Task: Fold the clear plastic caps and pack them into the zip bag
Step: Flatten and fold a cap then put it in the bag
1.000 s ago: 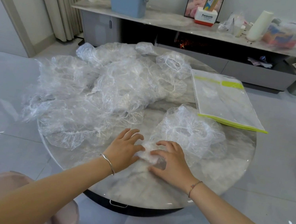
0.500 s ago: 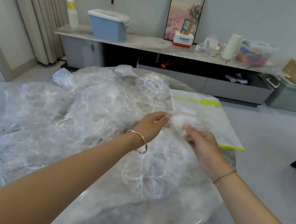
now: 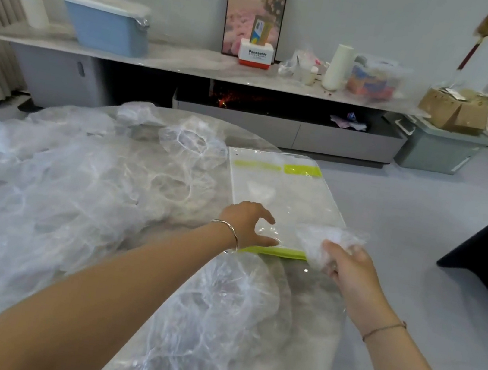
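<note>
Early on: R hand (image 3: 351, 265) gripped one folded cap (image 3: 324, 241) at the near right corner of the zip bag (image 3: 291, 198), L hand (image 3: 246, 223) hung fingers apart over its near edge, bag looked approx empty, and the pile of caps (image 3: 77, 191) to the left lay unfolded on the table (image 3: 313, 306)

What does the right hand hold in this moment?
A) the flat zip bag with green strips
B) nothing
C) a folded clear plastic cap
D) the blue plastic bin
C: the right hand grips a folded clear plastic cap beside the flat zip bag.
</note>
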A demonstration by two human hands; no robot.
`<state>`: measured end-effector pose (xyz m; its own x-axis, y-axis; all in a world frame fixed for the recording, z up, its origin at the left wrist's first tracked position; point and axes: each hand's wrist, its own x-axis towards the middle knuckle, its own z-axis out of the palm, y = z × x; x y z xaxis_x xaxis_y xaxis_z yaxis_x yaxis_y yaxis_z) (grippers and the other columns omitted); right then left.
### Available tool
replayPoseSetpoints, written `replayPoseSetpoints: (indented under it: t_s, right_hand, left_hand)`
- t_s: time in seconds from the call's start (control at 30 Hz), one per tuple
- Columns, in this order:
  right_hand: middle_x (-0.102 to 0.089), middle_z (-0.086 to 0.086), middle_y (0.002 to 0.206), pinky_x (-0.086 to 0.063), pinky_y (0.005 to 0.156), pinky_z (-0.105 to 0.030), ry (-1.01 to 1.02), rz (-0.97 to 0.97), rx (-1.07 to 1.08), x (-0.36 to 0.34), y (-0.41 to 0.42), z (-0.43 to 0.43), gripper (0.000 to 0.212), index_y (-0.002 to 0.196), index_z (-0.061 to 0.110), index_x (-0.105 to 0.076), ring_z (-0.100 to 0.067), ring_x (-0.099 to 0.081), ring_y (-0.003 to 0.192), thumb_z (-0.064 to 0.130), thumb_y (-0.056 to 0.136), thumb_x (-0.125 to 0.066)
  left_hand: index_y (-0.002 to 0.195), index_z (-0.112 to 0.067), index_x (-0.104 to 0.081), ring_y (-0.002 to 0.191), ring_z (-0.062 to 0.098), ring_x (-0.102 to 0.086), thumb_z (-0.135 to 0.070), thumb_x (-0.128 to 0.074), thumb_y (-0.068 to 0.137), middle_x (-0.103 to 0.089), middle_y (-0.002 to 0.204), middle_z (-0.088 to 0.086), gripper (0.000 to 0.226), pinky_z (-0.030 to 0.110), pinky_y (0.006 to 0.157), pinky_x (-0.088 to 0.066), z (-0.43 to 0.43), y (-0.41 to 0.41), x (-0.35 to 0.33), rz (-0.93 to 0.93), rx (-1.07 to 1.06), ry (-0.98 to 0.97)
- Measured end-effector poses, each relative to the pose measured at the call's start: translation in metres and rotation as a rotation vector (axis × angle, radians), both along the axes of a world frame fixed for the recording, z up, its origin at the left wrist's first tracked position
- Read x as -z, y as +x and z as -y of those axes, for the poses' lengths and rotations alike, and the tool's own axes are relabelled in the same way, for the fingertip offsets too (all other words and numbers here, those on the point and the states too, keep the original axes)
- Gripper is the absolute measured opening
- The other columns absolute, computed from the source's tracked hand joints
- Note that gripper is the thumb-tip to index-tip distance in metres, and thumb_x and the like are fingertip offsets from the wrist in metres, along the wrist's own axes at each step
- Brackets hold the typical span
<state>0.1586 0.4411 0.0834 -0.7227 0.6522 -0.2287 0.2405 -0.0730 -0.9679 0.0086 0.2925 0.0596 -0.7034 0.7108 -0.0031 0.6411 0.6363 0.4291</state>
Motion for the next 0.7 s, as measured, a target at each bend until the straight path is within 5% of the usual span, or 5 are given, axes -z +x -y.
replayPoseSetpoints:
  t_s: [0.1,0.23,0.37,0.7]
  right_hand:
    - [-0.049,-0.005,0.066,-0.036,0.054,-0.026,0.014,-0.005,0.010,0.006,-0.005,-0.002,0.011,0.091,0.011,-0.051,-0.016,-0.043,0.056,0.011,0.088,-0.061]
    - [-0.060,-0.011,0.099,-0.047,0.059,-0.027,0.010,0.021,0.043,0.012,-0.007,-0.007,0.032,0.117,0.011,-0.046,-0.019,-0.058,0.074,0.018,0.090,-0.061]
    - [-0.058,-0.008,0.100,-0.045,0.056,-0.027,0.023,0.035,0.088,0.017,-0.007,-0.014,0.039,0.128,0.009,-0.043,-0.015,-0.056,0.071,0.022,0.093,-0.056]
    - [-0.065,-0.004,0.089,-0.043,0.050,-0.024,-0.129,-0.083,0.024,0.016,-0.007,-0.004,0.016,0.106,0.013,-0.061,-0.015,-0.056,0.068,0.021,0.096,-0.052]
  left_hand:
    - [0.124,-0.035,-0.054,0.126,0.011,-0.042,-0.059,-0.065,0.075,-0.051,0.132,-0.010,0.055,0.030,0.101,-0.037,-0.011,-0.003,0.015,-0.033,0.026,-0.085]
    - [0.119,-0.034,-0.059,0.116,0.011,-0.050,-0.055,-0.062,0.080,-0.058,0.122,-0.011,0.045,0.025,0.091,-0.038,-0.017,-0.008,0.029,-0.025,0.004,-0.109]
    - [0.107,-0.031,-0.067,0.103,0.011,-0.057,-0.047,-0.057,0.087,-0.064,0.106,-0.011,0.027,0.023,0.080,-0.040,-0.018,-0.009,0.032,0.014,-0.053,-0.018]
    - [0.086,-0.015,-0.053,0.057,0.018,-0.050,-0.032,-0.037,0.094,-0.054,0.081,-0.004,0.024,0.029,0.039,-0.039,-0.011,0.008,0.035,-0.469,-0.051,0.438]
